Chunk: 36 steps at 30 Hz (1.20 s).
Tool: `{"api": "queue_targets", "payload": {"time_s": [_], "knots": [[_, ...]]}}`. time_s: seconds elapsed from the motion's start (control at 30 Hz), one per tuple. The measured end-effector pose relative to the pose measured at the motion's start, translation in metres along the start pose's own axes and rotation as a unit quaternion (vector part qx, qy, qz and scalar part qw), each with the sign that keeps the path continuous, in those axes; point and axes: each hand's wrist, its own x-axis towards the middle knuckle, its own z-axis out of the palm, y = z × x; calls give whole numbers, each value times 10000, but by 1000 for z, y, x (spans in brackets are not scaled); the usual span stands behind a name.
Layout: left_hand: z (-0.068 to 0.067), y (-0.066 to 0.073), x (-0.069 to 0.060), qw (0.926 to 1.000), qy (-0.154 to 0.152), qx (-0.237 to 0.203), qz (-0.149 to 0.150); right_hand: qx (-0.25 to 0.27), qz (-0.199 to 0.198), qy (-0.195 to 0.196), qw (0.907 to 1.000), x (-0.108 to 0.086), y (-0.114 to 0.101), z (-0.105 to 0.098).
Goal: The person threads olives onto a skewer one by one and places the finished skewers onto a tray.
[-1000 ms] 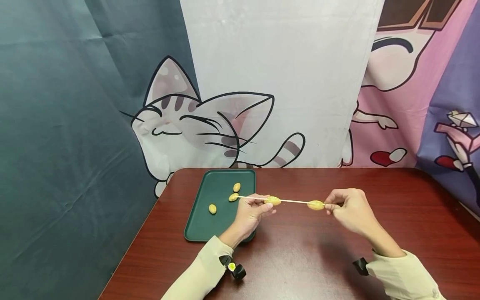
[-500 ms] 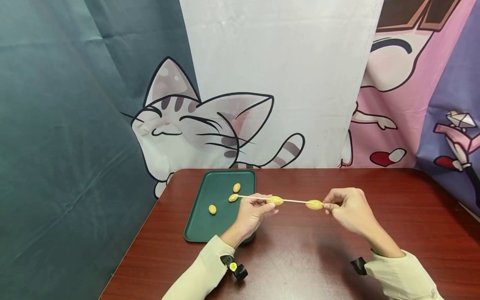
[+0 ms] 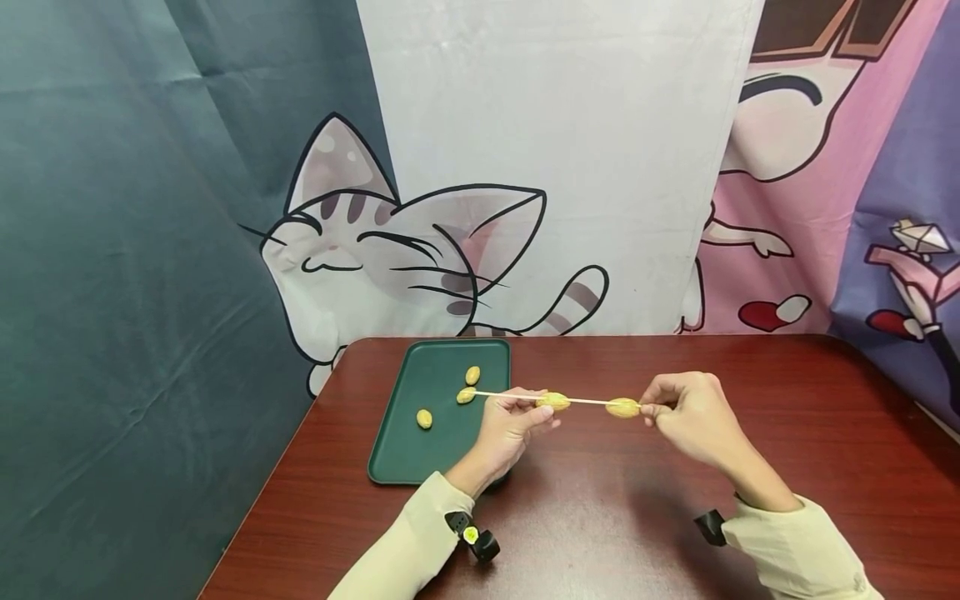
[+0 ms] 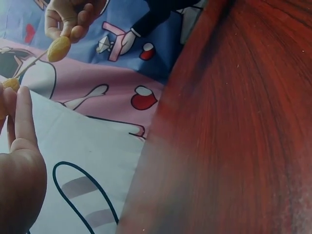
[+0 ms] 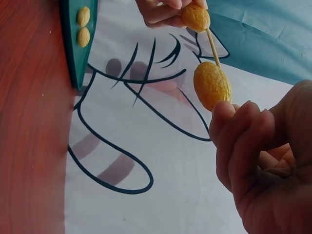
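Printed cloth (image 3: 637,167) with a cartoon cat hangs behind a dark red wooden table (image 3: 592,533). Above the tabletop, a person's left hand (image 3: 506,429) and right hand (image 3: 693,417) are apart, facing each other across a thin pale stick (image 3: 588,402) that lies nearly level between them. On the stick sit two oval yellow fruits, spaced apart: the left fruit (image 3: 555,402) is pinched between the left thumb and fingers, and the right fruit (image 3: 623,407) meets the right hand, whose thumb and fingertips clamp its outer end. A bare length of stick shows between the two fruits. Its other end runs past the left hand toward a green tray (image 3: 405,454); its tip lines up with a fruit there, though whether they touch cannot be told. That middle fruit (image 3: 467,395) lies just beside a far fruit (image 3: 472,375), with a near fruit (image 3: 424,418) farther left on the tray. Pale sleeves (image 3: 408,533) cover both forearms, and a small black device (image 3: 486,547) sits at the left wrist.
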Motion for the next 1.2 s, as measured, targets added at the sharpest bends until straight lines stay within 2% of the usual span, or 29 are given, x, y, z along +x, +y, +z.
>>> {"api": "queue_targets", "payload": {"time_s": [0.47, 1.2], "knots": [[3, 0, 2, 10000, -73, -17, 19, 108, 157, -68, 9998, 0, -5, 4], [8, 0, 3, 9997, -247, -51, 34, 280, 164, -70, 9995, 2, -13, 8]]}}
